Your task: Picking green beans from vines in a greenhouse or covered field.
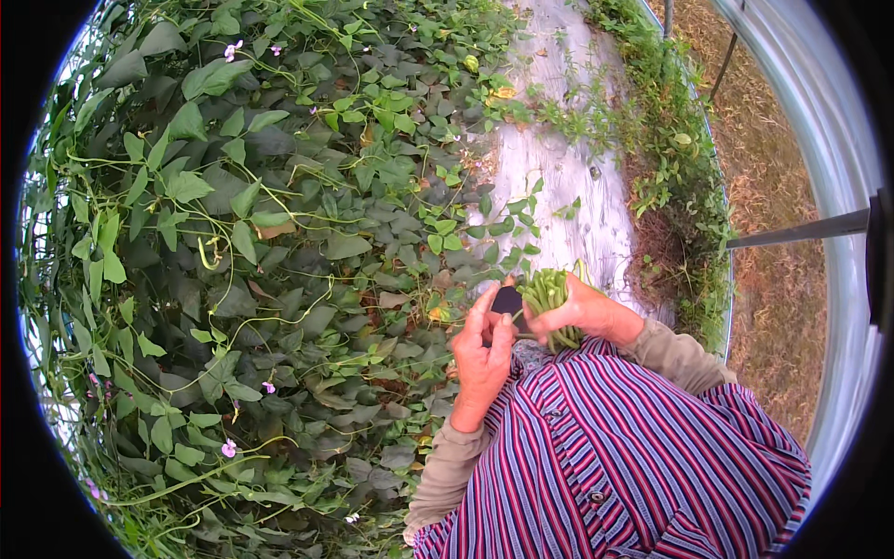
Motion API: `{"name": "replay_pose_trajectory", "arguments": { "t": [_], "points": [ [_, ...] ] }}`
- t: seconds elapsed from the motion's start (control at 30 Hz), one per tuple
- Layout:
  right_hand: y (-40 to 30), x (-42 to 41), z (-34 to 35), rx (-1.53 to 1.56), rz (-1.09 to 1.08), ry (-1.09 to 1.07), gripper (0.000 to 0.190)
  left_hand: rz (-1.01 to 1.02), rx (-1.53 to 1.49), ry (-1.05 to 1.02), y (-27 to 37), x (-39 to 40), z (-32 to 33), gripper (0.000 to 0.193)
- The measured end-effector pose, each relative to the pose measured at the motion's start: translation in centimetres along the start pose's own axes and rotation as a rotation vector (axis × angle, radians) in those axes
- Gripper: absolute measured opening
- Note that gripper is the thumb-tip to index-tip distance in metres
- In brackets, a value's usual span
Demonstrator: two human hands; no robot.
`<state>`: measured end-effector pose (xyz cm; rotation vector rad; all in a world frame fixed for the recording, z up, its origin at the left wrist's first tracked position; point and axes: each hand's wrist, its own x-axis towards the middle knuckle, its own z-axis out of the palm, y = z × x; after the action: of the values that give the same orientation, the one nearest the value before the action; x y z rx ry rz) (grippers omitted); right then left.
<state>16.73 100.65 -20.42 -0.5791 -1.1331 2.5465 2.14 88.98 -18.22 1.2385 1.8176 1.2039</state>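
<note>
My right hand (583, 307) is closed around a bunch of long green bean pods (545, 293), in front of my striped shirt. The pods are bent or folded together, and their lower ends stick out below the fingers. To the left, my left hand (483, 353) is raised close to the bunch, its thumb and index finger apart. The other fingers of that hand are partly hidden. Behind and between the hands a dark object (508, 300) shows; its kind is unclear.
Dense bean vines (279, 279) with purple flowers fill the left side. A few pods hang there, one curled pod (207, 255) among them. Silvery ground film (566, 175) runs ahead, with weeds (670, 168) beside it. At the right stand a metal bar (796, 230) and clear plastic sheeting (831, 126).
</note>
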Motion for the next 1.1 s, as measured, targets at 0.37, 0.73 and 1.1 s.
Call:
{"name": "replay_pose_trajectory", "arguments": {
  "t": [0.37, 0.73, 1.1],
  "points": [
    [-4.3, 2.4, -5.4, 0.012, -0.065, 0.251, 0.018, -0.188, 0.043, -0.224, -7.1, 6.0, 1.9, 0.024],
    [-13.7, 13.3, -17.9, 0.051, 0.023, 0.521, 0.019, -0.372, -0.23, -0.355, -13.0, 27.1, 9.8, 0.023],
    [-22.2, 24.3, -24.5, 0.049, 0.107, 0.441, 0.017, -0.618, -0.27, -0.262, -13.0, 38.5, 10.3, 0.021]
  ]
}}
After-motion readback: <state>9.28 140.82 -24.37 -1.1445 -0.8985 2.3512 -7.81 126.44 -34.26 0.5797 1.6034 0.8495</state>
